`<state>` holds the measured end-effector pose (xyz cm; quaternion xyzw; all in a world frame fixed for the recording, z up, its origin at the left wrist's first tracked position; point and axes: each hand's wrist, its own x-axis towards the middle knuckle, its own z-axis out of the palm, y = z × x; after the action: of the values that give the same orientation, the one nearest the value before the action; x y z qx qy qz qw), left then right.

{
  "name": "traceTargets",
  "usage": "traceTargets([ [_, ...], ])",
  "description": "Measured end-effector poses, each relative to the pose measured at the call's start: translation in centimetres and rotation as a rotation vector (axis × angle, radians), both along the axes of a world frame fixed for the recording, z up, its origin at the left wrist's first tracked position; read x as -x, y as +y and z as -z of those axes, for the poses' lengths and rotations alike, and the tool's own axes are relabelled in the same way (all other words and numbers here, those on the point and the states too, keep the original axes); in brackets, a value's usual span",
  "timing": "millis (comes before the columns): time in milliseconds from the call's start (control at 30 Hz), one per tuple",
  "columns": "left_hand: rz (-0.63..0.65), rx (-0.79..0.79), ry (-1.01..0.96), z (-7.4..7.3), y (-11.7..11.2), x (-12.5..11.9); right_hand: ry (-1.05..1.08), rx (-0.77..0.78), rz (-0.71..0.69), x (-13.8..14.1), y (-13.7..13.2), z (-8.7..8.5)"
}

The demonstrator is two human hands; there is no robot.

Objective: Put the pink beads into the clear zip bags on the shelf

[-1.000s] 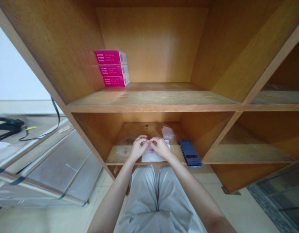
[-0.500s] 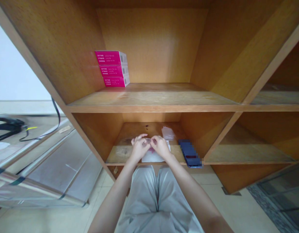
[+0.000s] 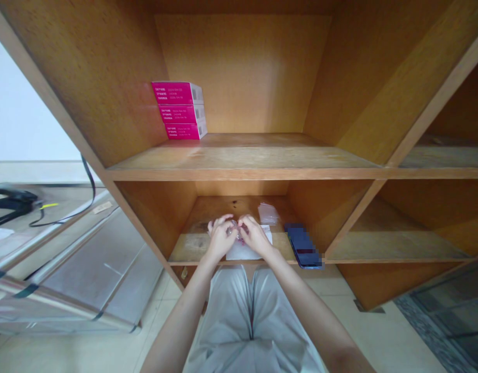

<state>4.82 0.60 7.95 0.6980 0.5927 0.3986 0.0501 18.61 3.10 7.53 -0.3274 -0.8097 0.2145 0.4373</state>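
My left hand (image 3: 222, 238) and my right hand (image 3: 256, 236) are close together over the lower shelf. Both have their fingertips pinched on a small clear plastic bag (image 3: 234, 224), which is partly hidden by the fingers. Beneath them a white sheet of paper (image 3: 241, 253) lies at the shelf's front edge. Small dark-pink bits show between my hands, too blurred to tell whether they are in the bag or on the paper. Behind my right hand lie more clear plastic bags (image 3: 268, 213), flat on the wood.
A dark blue phone-like slab (image 3: 303, 245) lies right of the paper, jutting over the shelf edge. Three pink boxes (image 3: 182, 114) are stacked on the upper shelf (image 3: 246, 155). At left stands a low frame covered in clear sheeting (image 3: 95, 264), with a black cable (image 3: 91, 181).
My hands have shifted very slightly to the left, and the fingertips have moved on the clear bag, which looks more crumpled between them. The boxes, phone-like slab and other bags stay put.
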Motion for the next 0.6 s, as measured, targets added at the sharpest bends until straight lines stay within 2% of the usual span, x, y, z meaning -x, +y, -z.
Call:
traceTargets([
  [300,0.044,-0.032,0.039,0.11,-0.19,0.15,0.015,0.020,-0.100,0.03,0.20,0.04],
  [500,0.119,-0.010,0.055,-0.48,-0.66,0.01,-0.094,0.142,-0.279,-0.57,0.33,-0.37],
  [600,0.170,0.003,0.076,-0.68,-0.93,-0.28,-0.090,0.205,-0.315,-0.47,0.39,-0.06],
])
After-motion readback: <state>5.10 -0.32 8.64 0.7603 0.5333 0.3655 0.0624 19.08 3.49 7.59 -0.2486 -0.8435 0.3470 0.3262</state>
